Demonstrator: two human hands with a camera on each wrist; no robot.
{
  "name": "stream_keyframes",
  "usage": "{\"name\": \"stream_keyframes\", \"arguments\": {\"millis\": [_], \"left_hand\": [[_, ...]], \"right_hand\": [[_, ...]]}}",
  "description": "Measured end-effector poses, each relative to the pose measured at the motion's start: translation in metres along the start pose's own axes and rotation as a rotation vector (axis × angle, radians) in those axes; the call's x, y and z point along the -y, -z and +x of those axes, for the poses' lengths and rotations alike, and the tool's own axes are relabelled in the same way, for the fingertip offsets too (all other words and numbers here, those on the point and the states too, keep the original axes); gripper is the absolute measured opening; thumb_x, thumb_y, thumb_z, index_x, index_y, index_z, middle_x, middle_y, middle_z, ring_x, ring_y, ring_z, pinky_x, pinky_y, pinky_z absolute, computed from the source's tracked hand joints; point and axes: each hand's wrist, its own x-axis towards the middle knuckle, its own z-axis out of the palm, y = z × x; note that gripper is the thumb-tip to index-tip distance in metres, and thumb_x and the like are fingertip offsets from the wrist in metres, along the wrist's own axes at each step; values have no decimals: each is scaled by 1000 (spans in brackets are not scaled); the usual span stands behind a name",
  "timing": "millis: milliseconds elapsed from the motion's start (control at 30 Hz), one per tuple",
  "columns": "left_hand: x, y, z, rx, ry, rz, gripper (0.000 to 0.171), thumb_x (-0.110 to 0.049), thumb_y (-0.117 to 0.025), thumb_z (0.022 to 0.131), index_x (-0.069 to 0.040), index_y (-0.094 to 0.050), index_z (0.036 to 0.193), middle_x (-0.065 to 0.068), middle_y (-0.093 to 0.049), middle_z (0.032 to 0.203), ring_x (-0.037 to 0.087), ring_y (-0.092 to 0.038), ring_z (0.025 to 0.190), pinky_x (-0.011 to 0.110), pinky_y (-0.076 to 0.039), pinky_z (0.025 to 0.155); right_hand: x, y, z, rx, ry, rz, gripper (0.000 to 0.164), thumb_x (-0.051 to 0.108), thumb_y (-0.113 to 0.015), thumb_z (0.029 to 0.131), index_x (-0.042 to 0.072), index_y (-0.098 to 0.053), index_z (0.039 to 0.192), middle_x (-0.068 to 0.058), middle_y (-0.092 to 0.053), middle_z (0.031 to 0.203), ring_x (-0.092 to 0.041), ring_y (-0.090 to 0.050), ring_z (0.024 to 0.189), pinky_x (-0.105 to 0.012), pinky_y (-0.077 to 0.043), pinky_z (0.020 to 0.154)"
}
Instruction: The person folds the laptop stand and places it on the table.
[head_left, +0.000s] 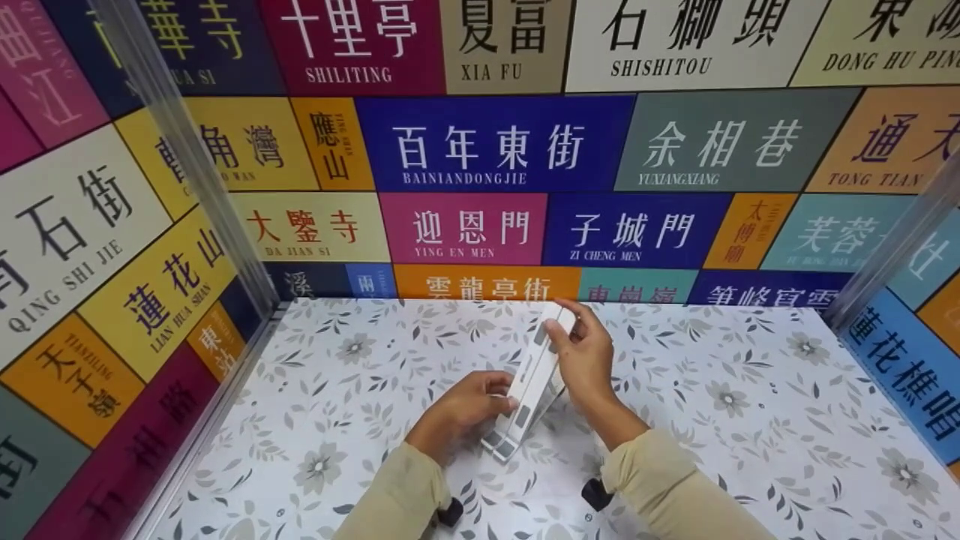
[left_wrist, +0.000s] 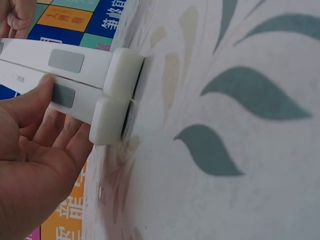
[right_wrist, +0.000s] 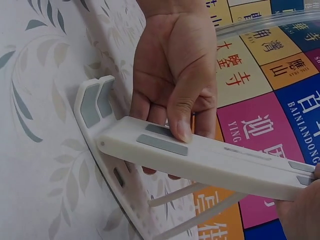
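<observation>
Toward 5 o'clock in the head view, a white stand [head_left: 535, 379] is pinched low by the left hand [head_left: 472, 402], high by the right hand [head_left: 589, 360]; its hinge [right_wrist: 103, 143] is best eased evenly.

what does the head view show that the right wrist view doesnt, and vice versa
Only the head view shows beige sleeves and black wrist pieces. Only the right wrist view shows the round pin on the white stand. Both show the left hand and right hand on the stand, the tabletop and the wall.
</observation>
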Motion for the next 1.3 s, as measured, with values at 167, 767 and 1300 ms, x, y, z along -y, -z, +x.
{"name": "stream_keyframes", "arguments": {"millis": [167,767,1300], "left_hand": [[-3,-4,-13,-121,15,109,32,-16,-76,92,-11,-69,123,6,-73,113,18,-69,102,34,-56,86],[-33,-57,-65,-247,470,861,77,-53,-69,92,-19,-42,155,8,-30,167,57,-19,150,89,-24,98],[-29,-70,-53,-205,617,835,74,-48,-69,93,-16,-44,155,23,-21,168,59,-13,151,85,-25,103]], "right_hand": [[2,10,6,95,-92,41,40,31,-59,104,25,-56,143,-9,-60,98,-18,-55,88,-27,-49,76],[-65,66,55,581,333,-831,63,44,-47,108,16,-31,161,-16,-30,167,-44,-18,156,-74,-19,117],[-88,64,54,926,54,-1151,74,61,-50,98,31,-27,162,0,-15,172,-43,-12,157,-69,-21,120]]}}
